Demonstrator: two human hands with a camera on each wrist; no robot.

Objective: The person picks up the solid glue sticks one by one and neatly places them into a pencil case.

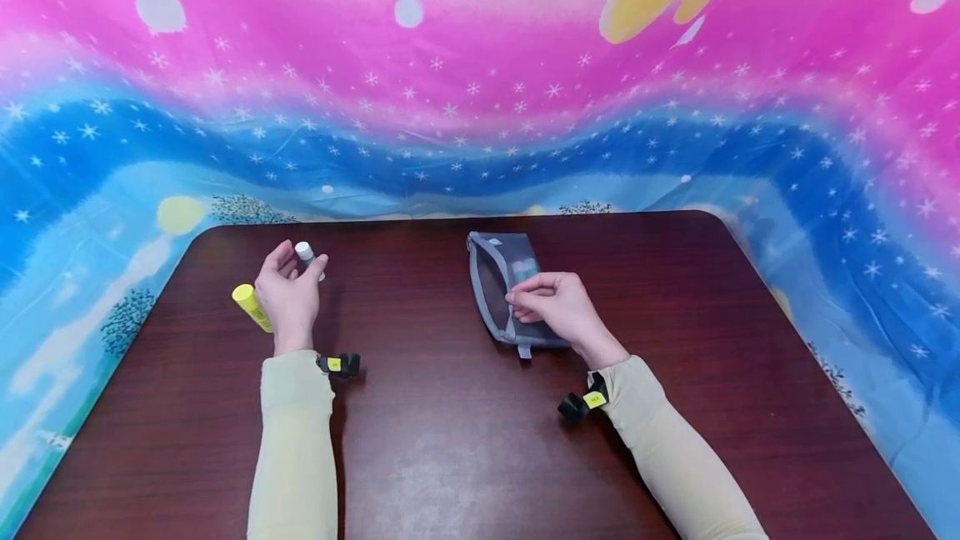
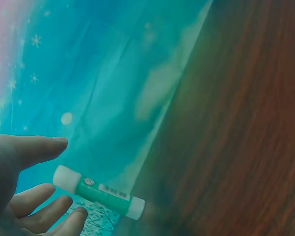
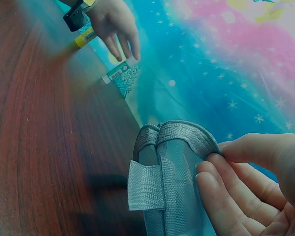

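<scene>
On the tabletop [image 1: 435,440], the tube [image 1: 252,307] is left of the glue stick [image 1: 303,251]; rightward, the pouch [image 1: 510,242] seemingly contains small items [image 1: 526,269].

Pale glare spreads on the table [image 1: 450,473]; wrist views look dimmer.

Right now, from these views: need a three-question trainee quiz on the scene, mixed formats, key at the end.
1. In the head view, what shows between the thumb and fingers of the left hand?
2. True or false: the gray zippered mesh pouch gapes open.
3. The right hand pinches: A) the yellow tube; B) the pouch's rim; C) the left sleeve.

Key: 1. The green-and-white glue stick. 2. True. 3. B.
</scene>
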